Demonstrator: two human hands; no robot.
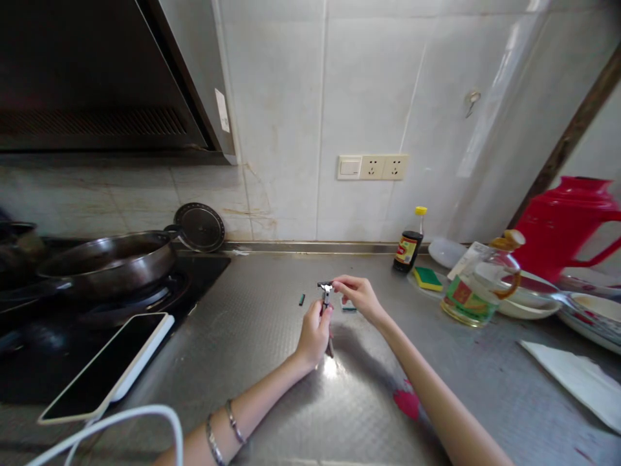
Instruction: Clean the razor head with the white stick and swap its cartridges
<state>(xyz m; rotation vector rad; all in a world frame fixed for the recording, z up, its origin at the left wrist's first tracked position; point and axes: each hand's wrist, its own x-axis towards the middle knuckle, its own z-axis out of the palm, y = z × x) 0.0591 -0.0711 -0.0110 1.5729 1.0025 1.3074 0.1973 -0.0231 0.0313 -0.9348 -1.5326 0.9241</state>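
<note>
Over the middle of the steel counter, my left hand (314, 331) is closed around the handle of a razor (326, 294), which it holds upright with the T-shaped head at the top. My right hand (359, 296) pinches the right end of the dark blade cartridge (324, 284) at that head. Left of the razor, a small green-and-black blade cartridge (301, 299) lies on the counter. Another small dark strip, seemingly a cartridge (349, 309), lies just under my right hand, which partly hides it.
A pan (111, 259) sits on the black stove at left, with a white-cased phone (109, 369) and white cable (145, 410) nearer. At right stand a soy sauce bottle (408, 249), a sponge (427, 279), an oil jug (478, 291), bowls, a red thermos (565, 226) and a white paper (577, 378).
</note>
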